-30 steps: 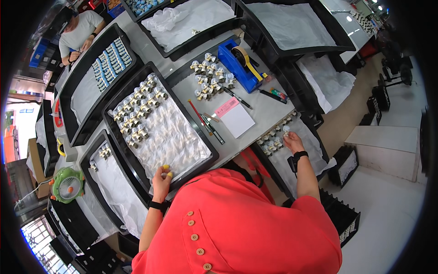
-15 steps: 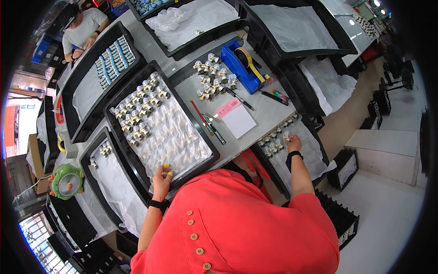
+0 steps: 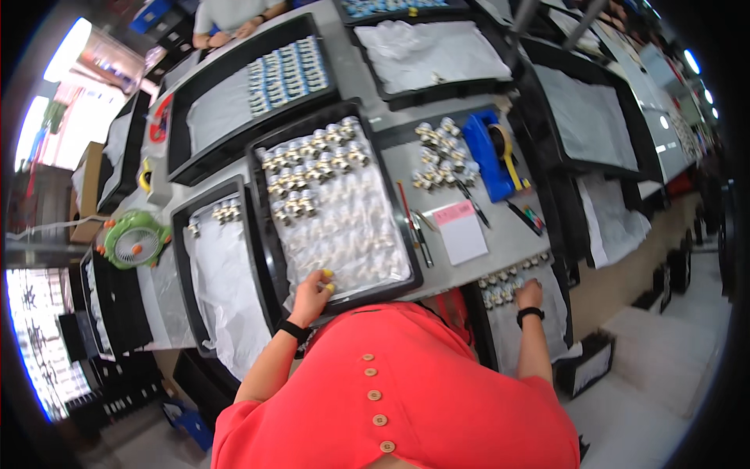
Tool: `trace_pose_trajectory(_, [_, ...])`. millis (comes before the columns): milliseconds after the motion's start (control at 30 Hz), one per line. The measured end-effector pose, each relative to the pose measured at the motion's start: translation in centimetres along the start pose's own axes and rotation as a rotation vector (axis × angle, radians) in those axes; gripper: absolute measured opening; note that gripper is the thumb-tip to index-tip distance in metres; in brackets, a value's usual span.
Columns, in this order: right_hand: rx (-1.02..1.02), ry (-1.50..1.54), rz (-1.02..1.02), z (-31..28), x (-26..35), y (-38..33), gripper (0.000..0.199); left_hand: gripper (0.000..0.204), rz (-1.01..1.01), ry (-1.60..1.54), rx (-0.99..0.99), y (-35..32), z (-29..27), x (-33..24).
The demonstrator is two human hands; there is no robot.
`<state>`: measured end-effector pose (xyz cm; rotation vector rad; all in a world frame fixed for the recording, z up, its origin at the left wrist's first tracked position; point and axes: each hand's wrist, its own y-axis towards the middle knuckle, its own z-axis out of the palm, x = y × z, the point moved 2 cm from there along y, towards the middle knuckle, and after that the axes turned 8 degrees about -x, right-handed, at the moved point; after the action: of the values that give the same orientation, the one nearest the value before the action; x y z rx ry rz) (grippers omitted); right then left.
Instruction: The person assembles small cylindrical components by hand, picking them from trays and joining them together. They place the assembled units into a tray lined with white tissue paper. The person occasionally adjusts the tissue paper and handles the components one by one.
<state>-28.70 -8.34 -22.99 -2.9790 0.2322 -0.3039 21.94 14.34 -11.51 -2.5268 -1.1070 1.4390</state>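
My left hand (image 3: 312,295), with yellow covers on its fingertips, rests at the near edge of a black tray (image 3: 416,275). Its thumb and finger are apart, with nothing between them. Rows of small white-and-gold figurines (image 3: 316,166) stand on wrinkled clear plastic in the far part of that tray. To the right and lower, my right hand (image 3: 530,294) reaches into another black tray (image 3: 486,344). Its fingers pinch a small pale figurine, mostly hidden by the hand, beside several similar figurines (image 3: 497,297) lined up on white sheeting.
On the grey table lie loose figurines (image 3: 444,155), a blue tape dispenser (image 3: 486,160), a pink-topped notepad (image 3: 462,236) and pens (image 3: 423,241). A green fan (image 3: 134,240) stands left, near a lined tray (image 3: 219,273). A tray of blue-and-white pieces (image 3: 287,74) sits before another person (image 3: 234,19).
The view has turned, so the table and trays appear further right. My right hand still pinches at the figurine rows, its fingers now closer over them. My left hand stays at the tray's edge.
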Motion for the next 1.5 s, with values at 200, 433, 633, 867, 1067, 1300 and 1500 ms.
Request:
trace_pose_trajectory(200, [0.745,0.957,-0.303,-12.7,22.1,-0.7,0.015,0.025,0.001,-0.001,-0.034,-0.3,0.0,0.9])
trace_pose_trajectory(433, [0.731,0.967,-0.767,-6.2,47.5,-8.0,0.029,0.03,-0.009,-0.144,0.091,-0.8,-1.5,-2.0])
trace_pose_trajectory(633, [0.292,0.346,-1.042,2.0,53.4,-12.3,0.066,0.043,-0.081,-0.38,0.019,-4.1,-6.5,-2.7])
trace_pose_trajectory(867, [0.411,0.67,-1.06,3.3,51.9,-10.8,0.063,0.04,-0.152,-0.668,-0.099,-4.7,-8.5,-2.0])
trace_pose_trajectory(1067, [1.086,1.156,-0.667,-7.3,47.6,-14.5,0.07,0.044,-0.014,-0.678,-0.174,-2.9,-9.1,-5.9])
trace_pose_trajectory(1300, [1.133,1.301,-0.61,-12.0,43.7,-15.4,0.074,0.048,0.181,-0.7,-0.118,-1.9,-8.0,-9.9])
trace_pose_trajectory(1500, [1.094,1.306,-0.697,-12.4,42.1,-16.0,0.073,0.053,0.306,-0.655,-0.115,-2.6,-7.3,-12.0])
